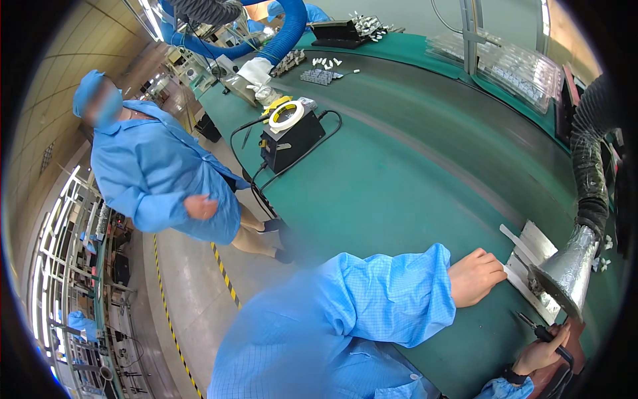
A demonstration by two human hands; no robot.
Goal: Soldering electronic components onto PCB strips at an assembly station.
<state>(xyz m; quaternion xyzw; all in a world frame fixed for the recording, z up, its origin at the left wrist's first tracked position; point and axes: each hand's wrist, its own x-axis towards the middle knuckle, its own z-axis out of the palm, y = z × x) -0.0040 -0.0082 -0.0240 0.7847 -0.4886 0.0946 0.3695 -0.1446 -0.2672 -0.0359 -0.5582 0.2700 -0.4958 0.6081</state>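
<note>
My left hand (pixel 476 276) rests low over the green bench top with its fingers curled in, beside a silver metal plate or fixture (pixel 535 241). Whatever those fingertips may hold is hidden or too small to name. At the lower right my right hand (pixel 539 352) grips a soldering iron (pixel 543 332) by its black handle. Its thin metal tip points up and to the left, toward the fixture, and is apart from it. A foil-covered extraction funnel (pixel 570 269) hangs over the fixture, hiding part of it.
Ahead on the green bench (pixel 372 193) stands a black box with a white-and-yellow ring (pixel 287 143) and looped cables. Small white parts (pixel 325 64) lie farther off. Clear plastic trays (pixel 518 70) stand at the far right. A co-worker in blue (pixel 159 169) is in the left aisle.
</note>
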